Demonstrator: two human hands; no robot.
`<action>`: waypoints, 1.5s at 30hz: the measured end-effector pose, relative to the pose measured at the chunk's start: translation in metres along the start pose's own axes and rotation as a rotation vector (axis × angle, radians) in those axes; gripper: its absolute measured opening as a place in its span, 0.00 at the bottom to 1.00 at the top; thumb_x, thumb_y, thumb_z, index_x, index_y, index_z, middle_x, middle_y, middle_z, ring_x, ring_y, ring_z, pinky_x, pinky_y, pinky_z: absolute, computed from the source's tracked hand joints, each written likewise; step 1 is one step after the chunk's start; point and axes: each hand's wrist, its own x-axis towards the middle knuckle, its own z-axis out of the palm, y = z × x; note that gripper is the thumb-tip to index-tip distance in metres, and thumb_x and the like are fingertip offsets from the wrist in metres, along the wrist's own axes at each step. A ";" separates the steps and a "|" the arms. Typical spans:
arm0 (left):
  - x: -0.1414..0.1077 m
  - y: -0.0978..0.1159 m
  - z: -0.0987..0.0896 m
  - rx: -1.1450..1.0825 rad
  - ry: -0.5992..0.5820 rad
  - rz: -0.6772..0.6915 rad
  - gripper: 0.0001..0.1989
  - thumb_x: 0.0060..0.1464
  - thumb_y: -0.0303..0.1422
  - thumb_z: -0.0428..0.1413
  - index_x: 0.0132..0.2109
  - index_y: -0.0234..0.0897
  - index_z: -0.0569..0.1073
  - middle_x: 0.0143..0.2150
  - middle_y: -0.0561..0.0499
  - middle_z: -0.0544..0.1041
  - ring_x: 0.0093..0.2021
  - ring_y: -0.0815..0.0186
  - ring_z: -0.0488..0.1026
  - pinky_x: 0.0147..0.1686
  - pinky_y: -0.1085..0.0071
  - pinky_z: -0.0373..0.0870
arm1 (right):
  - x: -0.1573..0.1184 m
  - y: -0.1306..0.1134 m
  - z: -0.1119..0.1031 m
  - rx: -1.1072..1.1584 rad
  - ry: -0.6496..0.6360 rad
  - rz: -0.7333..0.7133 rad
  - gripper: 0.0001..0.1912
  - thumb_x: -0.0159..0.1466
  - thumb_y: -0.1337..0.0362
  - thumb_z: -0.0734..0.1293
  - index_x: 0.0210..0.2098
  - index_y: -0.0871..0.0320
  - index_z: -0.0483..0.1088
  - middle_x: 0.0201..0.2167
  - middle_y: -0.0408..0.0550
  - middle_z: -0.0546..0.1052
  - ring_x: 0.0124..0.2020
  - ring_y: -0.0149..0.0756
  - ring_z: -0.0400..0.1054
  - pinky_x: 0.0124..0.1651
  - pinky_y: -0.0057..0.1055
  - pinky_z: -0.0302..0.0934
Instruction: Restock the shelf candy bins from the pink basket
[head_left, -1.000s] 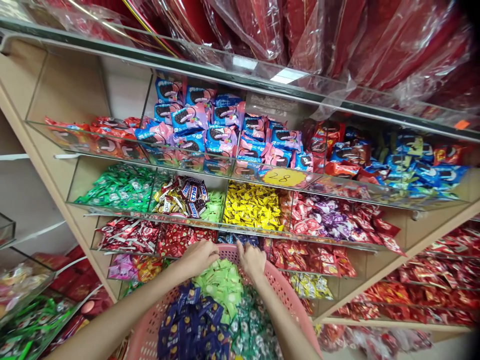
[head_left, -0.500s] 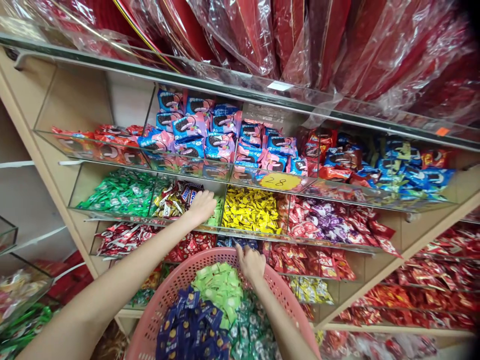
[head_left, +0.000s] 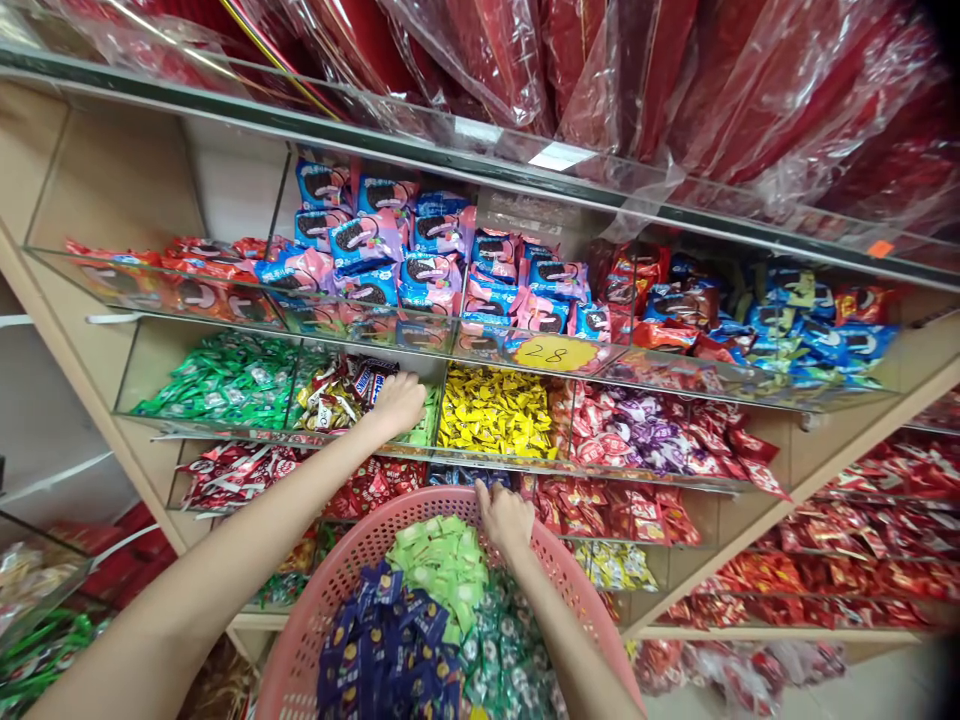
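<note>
My left hand (head_left: 400, 402) reaches over the clear front of a middle-shelf compartment, its fingers curled down among light green wrapped candies (head_left: 424, 424). What those fingers hold, if anything, is hidden. Just left of it lie dark Snickers bars (head_left: 370, 380) and gold-and-brown packets. My right hand (head_left: 507, 514) grips the far rim of a pink perforated plastic basket (head_left: 300, 610). Inside the basket are light green packets (head_left: 441, 562), dark blue packets (head_left: 386, 640) and dark green candies (head_left: 506, 640).
Yellow candies (head_left: 495, 415) fill the compartment to the right, green candies (head_left: 229, 380) one at the left. Above, blue-and-pink cookie packs (head_left: 367, 240) stand behind a clear front with a yellow "28" tag (head_left: 555, 353). Red plastic-wrapped goods (head_left: 510, 60) overhang the top.
The view has shifted slightly, so the shelves sit a little more to the left. My left hand stays in the same compartment, and my right hand keeps its grip on the basket rim.
</note>
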 end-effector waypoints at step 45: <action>0.006 -0.023 -0.001 -0.096 0.127 0.218 0.07 0.49 0.28 0.49 0.34 0.40 0.71 0.35 0.50 0.73 0.39 0.65 0.67 0.36 0.71 0.58 | -0.006 -0.009 -0.004 0.022 0.089 -0.040 0.29 0.62 0.48 0.44 0.31 0.57 0.68 0.31 0.55 0.75 0.38 0.44 0.68 0.38 0.36 0.52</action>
